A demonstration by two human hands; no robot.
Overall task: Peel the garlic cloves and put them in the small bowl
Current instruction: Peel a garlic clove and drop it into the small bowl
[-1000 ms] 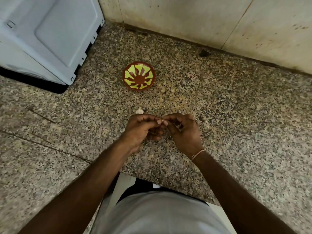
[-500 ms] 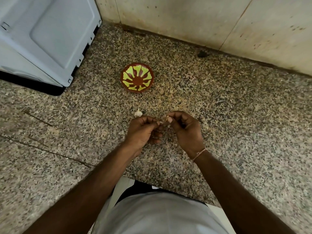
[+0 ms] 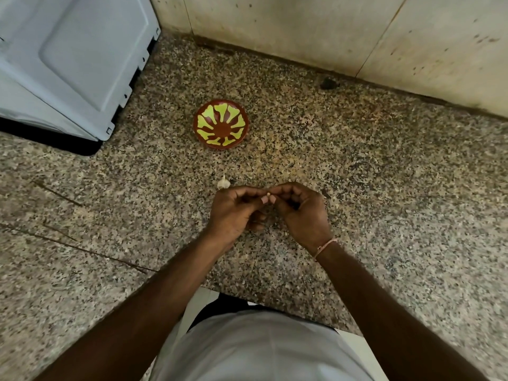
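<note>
Pinched between the fingertips of both hands, a small pale garlic clove (image 3: pixel 267 194) is held just above the granite worktop (image 3: pixel 384 215), a short way in from its near edge. The left hand (image 3: pixel 233 213) is curled, thumb and forefinger closed on the clove from the left; the right hand (image 3: pixel 299 213) is curled likewise, its fingertips closed on the same clove from the right, thumbnails nearly touching. Only a sliver of the clove is seen between the fingers, so it cannot be told how much skin is left on it. A thin thread band (image 3: pixel 324 247) is worn on the right wrist.

Just beyond the left hand's knuckles, a second piece of garlic (image 3: pixel 223 183), still in its papery skin with the tip pointing up, is noted lying on the worktop.

Farther back, toward the wall, the small bowl (image 3: pixel 221 124), red-brown with a yellow-green petal pattern, is seen well apart from the hands. No cloves are visible in it.

A white appliance (image 3: pixel 68 59) is noted at the far left corner.

Progress is judged early: first clove in peeling, nothing yet delivered to the bowl, at least one more piece left to peel.
</note>
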